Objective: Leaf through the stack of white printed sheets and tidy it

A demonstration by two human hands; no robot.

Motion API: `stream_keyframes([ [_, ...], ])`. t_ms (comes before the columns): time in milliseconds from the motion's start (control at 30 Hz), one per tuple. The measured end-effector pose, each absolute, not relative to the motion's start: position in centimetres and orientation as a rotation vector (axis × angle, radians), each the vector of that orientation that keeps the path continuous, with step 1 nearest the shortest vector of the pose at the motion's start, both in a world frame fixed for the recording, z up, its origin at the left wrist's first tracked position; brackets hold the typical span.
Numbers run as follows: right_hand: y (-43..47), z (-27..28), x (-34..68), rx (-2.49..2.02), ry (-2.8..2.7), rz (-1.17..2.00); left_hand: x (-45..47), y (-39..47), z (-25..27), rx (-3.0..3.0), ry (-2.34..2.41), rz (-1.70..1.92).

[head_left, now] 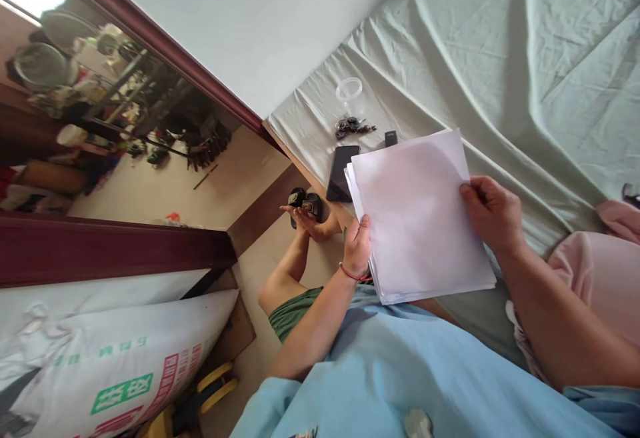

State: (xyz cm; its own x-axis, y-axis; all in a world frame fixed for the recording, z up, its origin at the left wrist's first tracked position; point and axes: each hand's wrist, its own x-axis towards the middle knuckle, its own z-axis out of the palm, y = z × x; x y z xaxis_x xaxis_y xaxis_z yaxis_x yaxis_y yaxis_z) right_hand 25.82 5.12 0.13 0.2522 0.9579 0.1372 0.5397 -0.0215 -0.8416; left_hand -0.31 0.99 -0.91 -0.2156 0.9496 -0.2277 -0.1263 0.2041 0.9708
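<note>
A stack of blank white paper sheets (425,218) lies slanted over my lap, its edges slightly fanned at the left. My left hand (357,245) grips the stack's left edge, thumb on top and the other fingers hidden beneath. At the right edge, my right hand (493,215) pinches the paper between thumb and curled fingers. Just beyond the sheets, a black smartphone (343,173) rests on the bed's edge. A small black object (391,138) is partly covered by the paper's far edge.
On the pale green bedsheet (480,78) are a bunch of keys (353,127) and a clear plastic tub (349,95). Pink fabric (590,278) lies at right. Large white sacks (125,358) stand lower left, near a doorway with a dark red frame (115,251). Black slippers (305,203) are by my feet.
</note>
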Motion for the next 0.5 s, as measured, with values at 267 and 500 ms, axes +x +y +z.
stream_keyframes([
  [267,5.7,-0.2,26.8,-1.671,-1.193,0.565,-0.4,1.1,-1.1,0.907,1.374,1.296],
  [500,6.3,0.8,27.5,-1.381,-0.601,0.994,-1.0,1.2,-1.0,0.992,1.407,1.211],
])
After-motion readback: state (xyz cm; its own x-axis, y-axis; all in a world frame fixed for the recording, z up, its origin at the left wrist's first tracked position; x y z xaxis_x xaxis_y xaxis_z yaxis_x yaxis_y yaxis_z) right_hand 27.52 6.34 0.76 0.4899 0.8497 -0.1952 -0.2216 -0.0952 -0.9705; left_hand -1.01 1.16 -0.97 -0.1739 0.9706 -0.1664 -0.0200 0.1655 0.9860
